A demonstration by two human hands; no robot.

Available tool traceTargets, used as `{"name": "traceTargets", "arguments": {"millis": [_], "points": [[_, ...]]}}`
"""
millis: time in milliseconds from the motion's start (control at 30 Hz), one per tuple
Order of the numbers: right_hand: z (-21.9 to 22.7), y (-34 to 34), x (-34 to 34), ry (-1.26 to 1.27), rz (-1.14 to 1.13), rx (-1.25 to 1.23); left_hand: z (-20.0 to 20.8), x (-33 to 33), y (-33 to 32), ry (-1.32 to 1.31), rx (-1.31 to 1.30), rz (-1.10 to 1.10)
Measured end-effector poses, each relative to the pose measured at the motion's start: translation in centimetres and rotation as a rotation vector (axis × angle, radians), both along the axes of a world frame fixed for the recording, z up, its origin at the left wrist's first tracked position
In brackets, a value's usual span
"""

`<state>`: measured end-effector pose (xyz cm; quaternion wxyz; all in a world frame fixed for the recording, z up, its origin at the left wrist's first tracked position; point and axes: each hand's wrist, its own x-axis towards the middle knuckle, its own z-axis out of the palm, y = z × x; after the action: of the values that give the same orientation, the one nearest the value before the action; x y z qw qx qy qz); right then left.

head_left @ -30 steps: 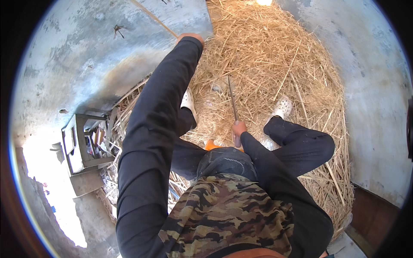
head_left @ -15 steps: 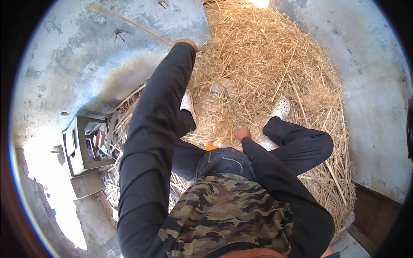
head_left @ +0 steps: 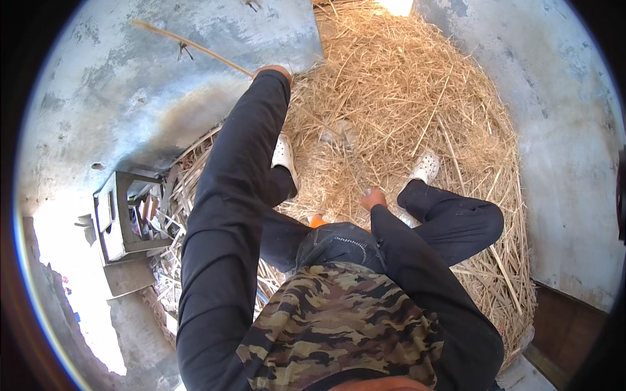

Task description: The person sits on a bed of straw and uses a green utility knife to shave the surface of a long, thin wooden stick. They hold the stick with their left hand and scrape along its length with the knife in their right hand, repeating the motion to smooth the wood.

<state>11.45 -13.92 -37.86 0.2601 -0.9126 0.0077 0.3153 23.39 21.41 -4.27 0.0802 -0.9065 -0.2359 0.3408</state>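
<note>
My left arm reaches forward, and my left hand (head_left: pixel 274 70) is closed on a long, thin straw-coloured stalk (head_left: pixel 195 43). The stalk sticks out to the upper left in front of the grey wall. My sleeve and wrist hide most of those fingers. Low in front of my lap, my right hand (head_left: pixel 373 199) is closed in a fist. What it holds, if anything, cannot be made out. Between my feet, under the level of my hands, lies loose dry straw (head_left: pixel 391 91). A clear, crumpled-looking plastic piece (head_left: pixel 338 133) rests on it.
White perforated clogs (head_left: pixel 425 166) are on my feet, set apart on the straw. An orange thing (head_left: pixel 317 221) shows by my lap. At left stands an open-sided wooden frame (head_left: pixel 124 225) near scattered scraps. Grey walls (head_left: pixel 574 130) rise on both sides.
My left hand and the stalk have shifted slightly left. My right hand has turned a little and moved slightly right; the thin strand seen beyond it is now hard to make out.
</note>
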Motion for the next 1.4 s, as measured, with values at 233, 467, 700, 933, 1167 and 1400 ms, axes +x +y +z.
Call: {"name": "traceTargets", "arguments": {"millis": [233,467,700,933,1167,1400], "points": [[3.4,2.6,1.9,-0.201,-0.102,0.383,0.3,0.7,0.5,-0.046,0.007,-0.077],[1.5,2.7,2.8,-0.352,-0.256,0.584,-0.3,2.2,-0.3,-0.057,0.067,-0.152],[4.3,3.2,2.0,0.069,-0.265,0.467,-1.6,-1.2,0.0,-0.247,0.160,-0.333],[5.3,3.4,0.9,0.111,-0.277,0.467,-3.8,-4.7,2.7,-0.460,0.243,-0.716],[4.4,3.0,1.4,-0.343,-0.046,0.409,-4.4,-5.7,3.4,-0.407,0.222,-0.698],[1.8,2.7,-1.0,0.066,-0.140,0.303,-4.1,-5.0,4.3,-0.287,0.184,-0.470]]}}
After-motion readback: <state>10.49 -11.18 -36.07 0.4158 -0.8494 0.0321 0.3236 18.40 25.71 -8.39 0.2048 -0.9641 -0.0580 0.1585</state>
